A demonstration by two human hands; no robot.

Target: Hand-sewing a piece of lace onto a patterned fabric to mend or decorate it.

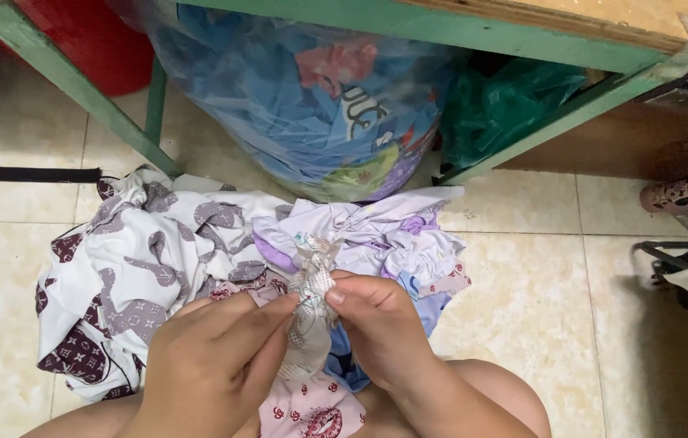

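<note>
Crumpled white fabric scrap (314,280) sits pinched between both hands just above the person's lap: the left hand (214,357) nips it from the left with thumb and forefinger, and the right hand (376,324) grips it from the right. With so light a hold, it could slip into the heap of patterned cloth (157,259) just beyond and get lost there. A hard tug might tear it. Farther off, a bulging plastic bag (311,97) sits under a green table frame (522,40).

Heap of clothes (157,268) on the floor (539,284) — behind it, stuffed bag (303,97) under a table (522,36).
</note>
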